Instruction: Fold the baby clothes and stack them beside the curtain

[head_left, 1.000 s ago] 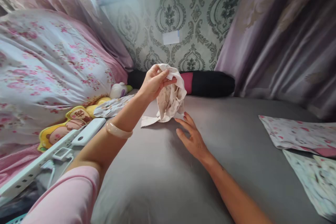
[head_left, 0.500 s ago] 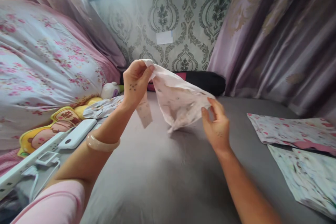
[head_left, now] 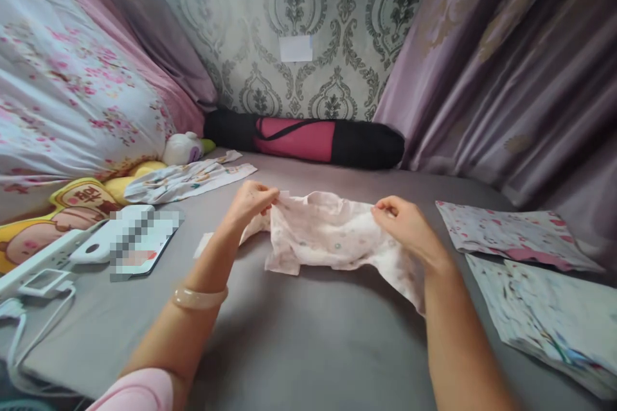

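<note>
A small pale pink baby shirt (head_left: 328, 231) with a faint print is stretched between my two hands, its neckline toward the wall. My left hand (head_left: 253, 199) pinches the shirt at its left shoulder; a sleeve trails out behind that wrist. With thumb and fingers, my right hand (head_left: 402, 221) grips the right shoulder, and the other sleeve hangs down beside my right forearm. The lower edge of the shirt hangs close above the grey sheet (head_left: 308, 340); whether it touches cannot be made out.
Folded printed clothes (head_left: 515, 237) and a pale folded stack (head_left: 563, 314) lie at the right. Left are a phone (head_left: 157, 250), a white power bank (head_left: 96, 244), a power strip (head_left: 43, 260), plush toys (head_left: 180, 149) and a printed cloth (head_left: 187, 180). A black-and-pink bag (head_left: 294, 138) lies along the wall.
Both hands have lowered the shirt toward the sheet. It has gone from a slanted, bunched shape to spread level between the hands. The view has tilted down, showing the whole bag.
</note>
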Motion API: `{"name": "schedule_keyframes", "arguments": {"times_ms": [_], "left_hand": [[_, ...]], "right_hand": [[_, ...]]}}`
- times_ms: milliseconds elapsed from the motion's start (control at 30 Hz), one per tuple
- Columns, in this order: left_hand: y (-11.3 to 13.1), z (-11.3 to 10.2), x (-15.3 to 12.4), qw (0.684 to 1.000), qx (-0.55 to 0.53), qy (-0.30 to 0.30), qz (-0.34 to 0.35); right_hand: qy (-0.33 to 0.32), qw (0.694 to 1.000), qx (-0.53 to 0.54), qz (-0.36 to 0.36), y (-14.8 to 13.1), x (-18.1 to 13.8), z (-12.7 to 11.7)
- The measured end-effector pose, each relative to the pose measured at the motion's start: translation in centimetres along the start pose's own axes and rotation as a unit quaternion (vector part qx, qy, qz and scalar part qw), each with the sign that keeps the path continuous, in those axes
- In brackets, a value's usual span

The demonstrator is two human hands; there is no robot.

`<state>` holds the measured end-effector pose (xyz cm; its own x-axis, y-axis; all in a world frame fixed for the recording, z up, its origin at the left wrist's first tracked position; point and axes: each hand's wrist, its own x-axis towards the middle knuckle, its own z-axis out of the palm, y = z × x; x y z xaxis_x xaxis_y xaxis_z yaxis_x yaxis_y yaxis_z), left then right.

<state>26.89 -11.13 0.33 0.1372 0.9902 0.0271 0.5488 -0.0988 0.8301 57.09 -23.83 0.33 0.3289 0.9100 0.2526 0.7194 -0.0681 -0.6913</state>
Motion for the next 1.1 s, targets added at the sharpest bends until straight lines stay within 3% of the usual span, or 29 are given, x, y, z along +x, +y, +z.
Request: {"name": "schedule_keyframes", "arguments": {"times_ms": [133, 333, 400, 500, 600, 667, 833, 1100], "left_hand": [[-3.4, 3.5, 0.7, 0.996, 0.037, -0.056, -0.056], [-4.4, 5.4, 0.6, 0.982, 0.164, -0.047, -0.079], [-4.6, 5.6, 0.5, 0.978, 0.205, -0.007, -0.030], [-5.0, 6.5, 0.5, 0.968, 0.208, 0.039, 0.131], [-5.5, 7.8, 0.8, 0.941, 0.173, -0.007, 0.289], [-5.8, 8.8, 0.9, 0.927, 0.172, -0.054, 0.330], [-6.5, 10.1, 1.2, 0.930, 0.227, -0.120, 0.261], [-5.7, 10.1, 1.5, 0.937, 0.262, -0.093, 0.211]], "right_hand": [[-0.105, 0.990, -0.077, 0.048, 3.2, 0.7, 2.0], [-0.193, 0.959, -0.191, 0.086, 4.4, 0.6, 3.2], [-0.197, 0.951, -0.220, 0.092, 4.1, 0.5, 3.4], [-0.197, 0.950, -0.234, 0.067, 3.7, 0.2, 4.0], [-0.193, 0.949, -0.250, 0.006, 3.5, 0.0, 5.3], [-0.193, 0.947, -0.257, -0.020, 3.4, -0.2, 6.3], [-0.177, 0.951, -0.250, -0.033, 3.7, -0.1, 8.0], [-0.138, 0.976, -0.157, -0.057, 4.2, 0.5, 7.5]]}}
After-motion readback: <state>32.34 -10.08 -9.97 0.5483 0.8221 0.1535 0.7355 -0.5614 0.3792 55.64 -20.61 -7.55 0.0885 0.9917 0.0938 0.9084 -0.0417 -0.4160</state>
